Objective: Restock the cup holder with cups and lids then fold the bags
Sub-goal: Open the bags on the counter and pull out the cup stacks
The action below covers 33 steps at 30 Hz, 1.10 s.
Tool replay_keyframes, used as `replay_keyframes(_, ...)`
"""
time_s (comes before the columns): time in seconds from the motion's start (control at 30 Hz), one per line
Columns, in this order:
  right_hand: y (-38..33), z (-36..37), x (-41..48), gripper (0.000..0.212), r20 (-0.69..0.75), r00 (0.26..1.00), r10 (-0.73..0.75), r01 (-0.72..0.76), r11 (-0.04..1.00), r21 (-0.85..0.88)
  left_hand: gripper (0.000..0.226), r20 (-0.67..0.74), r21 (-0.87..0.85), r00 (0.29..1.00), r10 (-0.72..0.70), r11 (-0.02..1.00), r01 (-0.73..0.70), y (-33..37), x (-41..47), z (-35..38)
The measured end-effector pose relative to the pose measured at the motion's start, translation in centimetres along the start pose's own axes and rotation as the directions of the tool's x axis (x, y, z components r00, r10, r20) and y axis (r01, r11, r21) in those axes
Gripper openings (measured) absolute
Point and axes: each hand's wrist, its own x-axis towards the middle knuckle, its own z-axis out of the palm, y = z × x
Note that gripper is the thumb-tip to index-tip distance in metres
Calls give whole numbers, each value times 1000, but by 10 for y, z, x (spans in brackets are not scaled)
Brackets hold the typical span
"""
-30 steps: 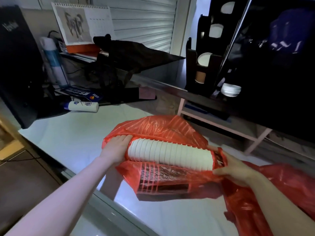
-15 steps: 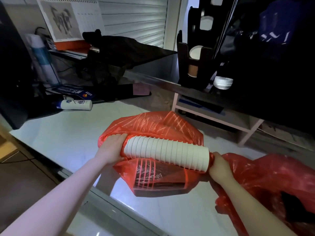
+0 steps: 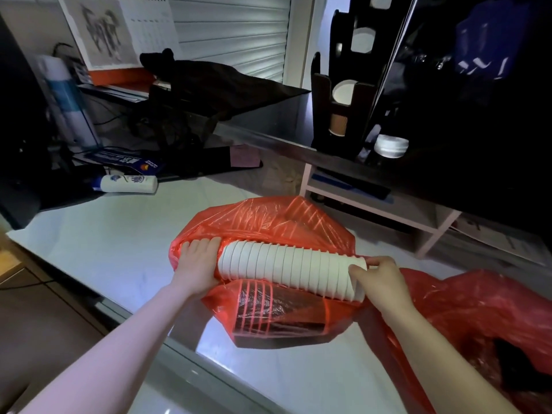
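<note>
Head view: I watched two bare hands hold a stack of cups [image 3: 292, 271] over the pale worktop [image 3: 113, 240], just above the open mouth of a red bag [image 3: 268, 218]. The left hand [image 3: 195, 264] was curled round one end of the white stack, its fingers lying over the top. Whether it also trapped a fold of the bag I could not tell. The right hand [image 3: 379, 279] pinched the opposite end, thumb and fingertips closed on the last cup's edge. The stack's long axis ran from one hand to the other, across the body, dipping slightly toward the right hand.

Below both hands, inside the bag, lay a second sleeve of cups [image 3: 283, 312]. It showed dark through the red film and lay roughly parallel to the white stack. A second red bag [image 3: 478, 312] was crumpled to the outside of the right hand.

The cup holder [image 3: 321, 109], a dark upright rack with a white rim showing in one slot, stood well beyond the right hand, higher and farther from the body. What looked like a short stack of lids [image 3: 390, 146] sat near it.

In my judgement the coming move turned on that layout. The right hand was the nearer to the holder, so the stack would have to swing from crosswise to end-on before it could enter a slot. Restocking looked barely begun, and both bags lay unfolded.
</note>
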Motion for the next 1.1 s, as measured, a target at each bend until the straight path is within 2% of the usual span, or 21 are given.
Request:
replay_keyframes(0.1, -13, 2, -13, 30, -48, 989, -140, 145, 981, 128, 90, 7, -4, 998, -68, 998, 68, 7, -1, -1)
replay_keyframes(0.17, -29, 1, -23, 37, -86, 957, -279, 291, 935, 203, 86, -17, -4, 997, -82, 997, 81, 5, 1, -7)
replay_keyframes(0.23, -44, -2, -31, 43, -80, 926, -370, 377, 883, 278, 80, -53, -35, 996, -68, 997, 66, 1, 3, -13)
replay_keyframes(0.5, -38, 0, -31, 46, 29, 921, -388, 342, 844, 412, 66, -83, -111, 996, -25, 994, 16, -25, 11, -26)
replay_keyframes(0.57, -35, 1, -29, 45, 71, 895, -441, 382, 838, 390, 65, -37, -109, 999, -37, 993, 33, -32, 16, -29)
replay_keyframes(0.63, -31, 0, -25, 54, 98, 866, -490, 436, 837, 331, 74, 26, -146, 998, -61, 987, 64, -36, 20, -31)
replay_keyframes(0.73, -21, -1, -16, 59, 132, 898, -420, 384, 893, 235, 86, 83, -201, 993, -88, 974, 104, -38, 25, -32)
replay_keyframes(0.83, -12, 1, -13, 60, 174, 926, -336, 289, 924, 250, 89, 125, -203, 988, -90, 973, 114, -38, 31, -31)
replay_keyframes(0.9, -9, 1, -11, 53, 154, 933, -324, 288, 932, 218, 90, 148, -214, 984, -97, 969, 128, -40, 31, -30)
replay_keyframes(0.97, -8, 1, -10, 46, 96, 932, -350, 342, 936, 87, 92, 157, -252, 979, -132, 953, 169, -45, 30, -31)
replay_keyframes(1.03, -10, -1, -12, 41, 49, 910, -411, 412, 911, -10, 91, 125, -365, 976, -178, 906, 213, -50, 24, -29)
replay_keyframes(1.1, -14, -4, -12, 40, 44, 883, -467, 469, 882, -36, 87, 94, -436, 973, -209, 870, 229, -51, 19, -27)
